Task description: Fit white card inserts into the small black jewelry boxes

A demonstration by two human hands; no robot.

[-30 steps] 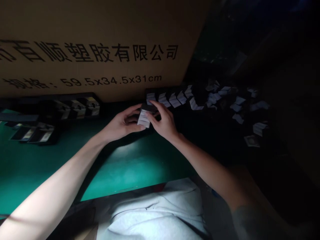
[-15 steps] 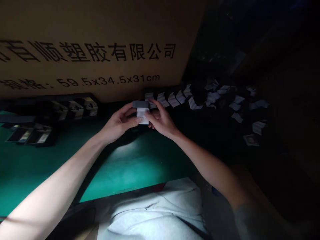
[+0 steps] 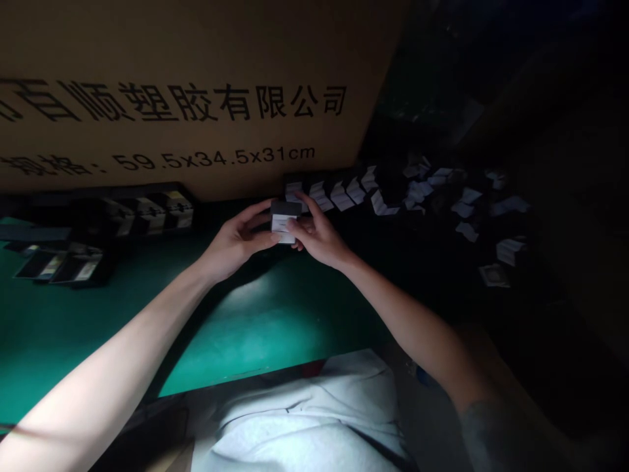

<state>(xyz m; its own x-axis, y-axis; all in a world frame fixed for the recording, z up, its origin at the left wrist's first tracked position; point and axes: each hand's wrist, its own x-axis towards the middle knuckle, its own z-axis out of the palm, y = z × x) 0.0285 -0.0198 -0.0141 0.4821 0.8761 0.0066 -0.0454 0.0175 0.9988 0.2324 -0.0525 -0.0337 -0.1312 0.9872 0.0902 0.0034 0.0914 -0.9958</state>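
Head view, looking down over a dim workbench: a big cardboard carton stands upright across the far side, printed in large black Chinese characters. In front of the carton lies a green bench mat, and nearer still is the person's lap in pale grey cloth. Left along the carton's foot sit black trays holding dark flat pieces with pale labels; more of these dark pieces lie further from the carton, at the mat's left end. Right of the carton's foot, folded white slips lean in a row, and looser slips lie scattered on a dark surface beyond them.

The left forearm and right forearm reach in and meet just in front of the carton's foot. Between the hands sits a small dark box, with a folded white slip against its near side; whether the slip is tucked into the box cannot be told from here. The left hand cups the box's left side, its fingers curved and close together. The right hand pinches from the other side, its thumb pressed on the white slip and its forefinger arched over the box's far edge. Both hands are working on this one small piece.
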